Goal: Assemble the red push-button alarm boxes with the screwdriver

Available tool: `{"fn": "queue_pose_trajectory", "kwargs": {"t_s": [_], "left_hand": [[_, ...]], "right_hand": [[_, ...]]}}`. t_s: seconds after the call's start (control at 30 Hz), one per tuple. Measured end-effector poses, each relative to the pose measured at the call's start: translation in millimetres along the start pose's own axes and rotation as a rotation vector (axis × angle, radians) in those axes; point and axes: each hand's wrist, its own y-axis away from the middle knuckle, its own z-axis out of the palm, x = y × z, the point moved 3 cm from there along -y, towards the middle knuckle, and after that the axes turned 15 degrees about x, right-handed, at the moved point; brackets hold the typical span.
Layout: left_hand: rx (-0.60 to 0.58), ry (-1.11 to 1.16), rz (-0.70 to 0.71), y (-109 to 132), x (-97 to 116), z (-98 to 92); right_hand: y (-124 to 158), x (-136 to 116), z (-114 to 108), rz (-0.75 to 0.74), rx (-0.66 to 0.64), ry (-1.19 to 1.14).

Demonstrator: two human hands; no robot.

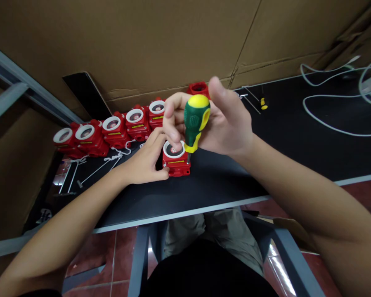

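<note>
A red housing with a white-ringed round window (pixel 176 162) lies on the black tabletop in front of me. My left hand (pixel 148 161) clasps its left side, thumb at the front edge and fingers behind. Over the housing stands a green and yellow screwdriver (pixel 194 117), nearly upright, its shaft meeting the front right corner by a screw. My right hand (pixel 216 119) is around the handle with a loose hold; the fingers curl behind it and the thumb is lifted away. The palm side of the handle is partly hidden.
Several similar red housings (pixel 114 132) stand in a row at the back left, with white cords and metal rods (pixel 95 171) before them. Another red part (pixel 198 88) sits behind my right hand. Thin tools (pixel 251 100) and a pale cable (pixel 327 97) lie to the right. Cardboard (pixel 173 45) walls the back.
</note>
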Motion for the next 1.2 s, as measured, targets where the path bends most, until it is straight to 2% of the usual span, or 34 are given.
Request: {"fn": "queue_pose_trajectory", "kwargs": {"t_s": [0.2,0.4,0.63,0.73,0.87,0.93,1.2], "left_hand": [[-0.016,-0.007,-0.065,0,-2,0.6],[-0.008,-0.003,-0.067,-1,0,0.1],[-0.003,-0.011,-0.012,0,-2,-0.8],[0.007,-0.011,-0.008,-1,-2,-0.8],[0.002,-0.009,-0.007,-2,0,-1.1],[0.0,-0.016,0.001,-2,1,-1.4],[-0.001,-0.009,-0.022,-1,-3,0.1]], "right_hand": [[-16,14,-13,0.103,-0.104,0.13],[-4,-3,1,0.035,-0.182,0.119],[3,-8,8,0.073,-0.067,0.151],[6,-8,7,0.094,0.054,0.103],[8,-11,7,0.247,0.194,0.158],[7,-13,8,0.218,0.229,0.186],[5,-9,11,0.047,0.153,0.155]]}}
